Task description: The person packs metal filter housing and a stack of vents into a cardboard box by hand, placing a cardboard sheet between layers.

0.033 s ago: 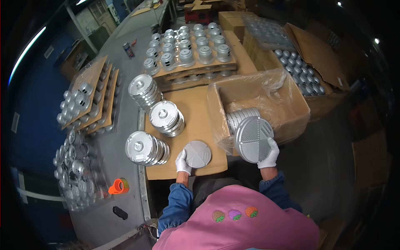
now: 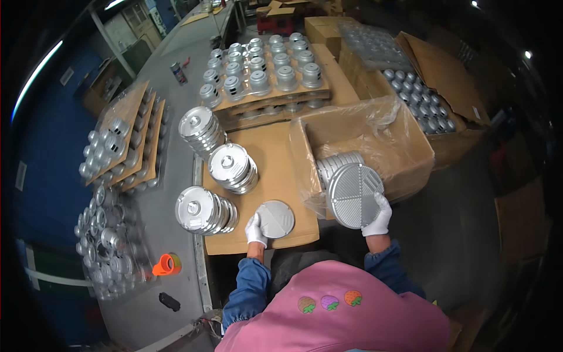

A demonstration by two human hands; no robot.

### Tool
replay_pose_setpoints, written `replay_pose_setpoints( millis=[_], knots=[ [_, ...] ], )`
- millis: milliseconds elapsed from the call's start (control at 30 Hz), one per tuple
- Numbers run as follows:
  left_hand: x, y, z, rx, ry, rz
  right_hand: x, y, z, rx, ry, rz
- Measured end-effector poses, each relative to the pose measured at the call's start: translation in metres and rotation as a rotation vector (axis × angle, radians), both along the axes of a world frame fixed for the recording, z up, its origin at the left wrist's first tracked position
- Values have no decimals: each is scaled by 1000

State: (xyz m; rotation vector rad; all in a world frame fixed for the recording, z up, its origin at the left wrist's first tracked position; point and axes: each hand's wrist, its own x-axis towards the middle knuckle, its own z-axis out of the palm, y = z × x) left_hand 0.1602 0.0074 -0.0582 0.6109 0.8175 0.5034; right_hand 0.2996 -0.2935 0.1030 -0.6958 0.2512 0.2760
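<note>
My left hand (image 2: pixel 255 229), in a white glove, is closed on the left edge of a round grey metal disc (image 2: pixel 277 219) with a ribbed face, low over the cardboard sheet (image 2: pixel 281 158). My right hand (image 2: pixel 378 216), gloved too, grips the lower right rim of a larger-looking ribbed disc (image 2: pixel 353 196). This one is tilted up at the near side of an open carton (image 2: pixel 404 149) lined with clear plastic. Inside the carton, a row of similar discs (image 2: pixel 338 163) stands on edge, partly hidden behind the held disc.
Stacks of shiny round metal parts (image 2: pixel 197 206) stand on the cardboard's left side. Behind are layered trays of silver cups (image 2: pixel 258 82). More cups fill a box (image 2: pixel 419 100) at right and trays (image 2: pixel 114 141) at left. An orange tape holder (image 2: pixel 168 264) lies on the grey table (image 2: pixel 170 205).
</note>
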Motion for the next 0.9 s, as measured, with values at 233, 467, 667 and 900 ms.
replay_pose_setpoints(
  millis=[233, 467, 667, 900],
  knots=[
    [18, -12, 35, 1471, 1092, -227, -6, 9, 34, 40, -343, 50],
    [52, -84, 159, 430, -58, -668, -7, 29, 41, -39, -397, 175],
    [62, -110, 180, -565, -499, -570, -11, 42, 34, -115, -441, 248],
    [54, -115, 186, -398, -542, -407, -18, 47, 24, -171, -507, 278]
  ],
)
